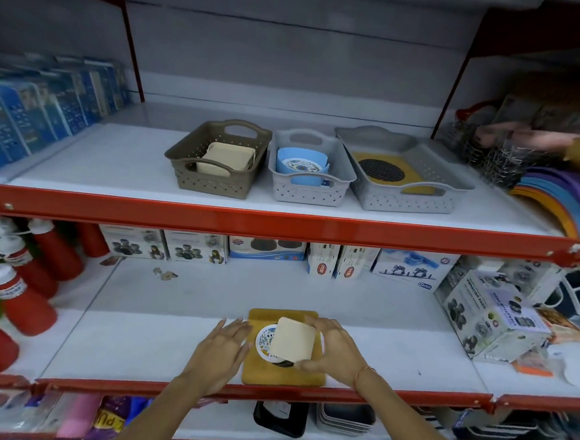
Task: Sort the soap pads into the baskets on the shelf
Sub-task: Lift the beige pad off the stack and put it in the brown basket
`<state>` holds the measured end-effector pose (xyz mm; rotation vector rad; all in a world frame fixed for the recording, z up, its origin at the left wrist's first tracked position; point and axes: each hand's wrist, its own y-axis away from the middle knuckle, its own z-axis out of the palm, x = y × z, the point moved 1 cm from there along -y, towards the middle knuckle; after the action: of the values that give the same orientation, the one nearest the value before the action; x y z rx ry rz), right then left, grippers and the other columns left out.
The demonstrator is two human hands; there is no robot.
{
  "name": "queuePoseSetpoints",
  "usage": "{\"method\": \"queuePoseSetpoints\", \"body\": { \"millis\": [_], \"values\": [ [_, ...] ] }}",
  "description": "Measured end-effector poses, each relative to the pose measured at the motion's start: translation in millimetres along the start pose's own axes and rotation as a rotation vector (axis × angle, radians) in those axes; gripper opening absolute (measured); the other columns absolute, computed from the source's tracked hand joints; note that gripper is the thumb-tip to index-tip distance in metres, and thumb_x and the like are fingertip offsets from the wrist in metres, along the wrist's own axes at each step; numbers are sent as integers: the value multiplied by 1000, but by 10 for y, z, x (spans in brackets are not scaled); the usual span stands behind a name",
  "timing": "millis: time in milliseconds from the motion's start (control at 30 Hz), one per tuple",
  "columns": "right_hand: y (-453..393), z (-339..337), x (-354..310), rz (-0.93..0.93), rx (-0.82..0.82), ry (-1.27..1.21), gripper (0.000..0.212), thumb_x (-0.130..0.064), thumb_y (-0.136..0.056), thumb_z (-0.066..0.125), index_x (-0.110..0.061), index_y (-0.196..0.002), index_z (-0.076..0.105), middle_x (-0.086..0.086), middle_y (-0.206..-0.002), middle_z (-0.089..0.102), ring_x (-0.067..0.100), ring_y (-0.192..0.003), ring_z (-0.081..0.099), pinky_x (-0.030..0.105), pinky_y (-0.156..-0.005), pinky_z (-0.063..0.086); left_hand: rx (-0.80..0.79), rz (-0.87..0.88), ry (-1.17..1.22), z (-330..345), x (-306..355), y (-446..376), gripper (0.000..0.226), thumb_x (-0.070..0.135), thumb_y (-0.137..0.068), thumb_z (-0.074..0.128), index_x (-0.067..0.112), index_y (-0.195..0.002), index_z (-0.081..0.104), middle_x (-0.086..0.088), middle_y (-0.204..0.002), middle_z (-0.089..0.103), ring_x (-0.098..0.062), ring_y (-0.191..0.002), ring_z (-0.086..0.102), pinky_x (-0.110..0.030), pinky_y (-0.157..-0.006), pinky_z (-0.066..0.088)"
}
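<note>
Now: right hand [332,350] fingers pinch cream pad [293,340], lifted off stack for brown basket [217,158] | left hand [224,347] loose, steadying yellow pad [283,374].

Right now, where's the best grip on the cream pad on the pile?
Take the cream pad by its two opposite side edges, coming from above. It sits tilted atop the round pad, its edges lifted clear; the right hand already pinches its right side.

Shop: red-edged shelves [281,224] of boxed goods [415,268]
</note>
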<state>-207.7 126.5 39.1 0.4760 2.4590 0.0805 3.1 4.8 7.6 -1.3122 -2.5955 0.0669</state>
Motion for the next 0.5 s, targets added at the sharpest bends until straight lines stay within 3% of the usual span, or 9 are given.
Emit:
{"method": "queuePoseSetpoints", "body": {
  "millis": [67,133,267,333,433,500],
  "values": [
    [90,-95,-107,-41,24,-8,93,-41,-62,82,-21,-142,38,-3,-142,46,15,-133,36,26,-108,35,46,-28,22,-179,36,74,77,51,-94,-4,20,-119,62,4,-121,67,-10,-114,60,-33,-107,28],
    [190,-204,-236,-90,54,-6,93,-43,-61,82,-22,-141,40,-5,-140,48,12,-131,38,25,-108,35,126,-10,54,-372,89,130,73,50,-95,0,21,-119,62,5,-120,67,-10,-112,61,-31,-106,34],
    [350,-504,-578,-201,119,-8,96,-47,-61,83,-22,-143,38,-6,-139,49,10,-127,41,32,-111,36,270,70,45,-867,175,240,66,45,-98,6,20,-113,65,6,-113,70,-9,-105,64,-18,-105,27],
    [430,-691,-785,-253,145,-21,96,-48,-60,83,-24,-142,40,-6,-140,48,9,-128,42,33,-113,36,331,90,86,-1107,199,268,66,49,-96,8,19,-119,62,5,-120,67,-11,-111,60,-17,-106,22],
    [522,-985,-1107,-349,198,18,93,-47,-60,83,-27,-141,41,-9,-134,52,5,-118,45,27,-107,39,442,116,123,-1414,164,225,63,52,-95,12,20,-124,59,5,-127,62,-11,-120,53,-24,-104,36],
    [558,-1166,-1297,-402,239,58,92,-47,-61,82,-29,-141,40,-9,-131,54,5,-116,45,16,-99,38,519,146,122,-1627,152,180,57,49,-97,18,20,-121,61,5,-126,62,-14,-121,55,-28,-101,44]
  ]
}}
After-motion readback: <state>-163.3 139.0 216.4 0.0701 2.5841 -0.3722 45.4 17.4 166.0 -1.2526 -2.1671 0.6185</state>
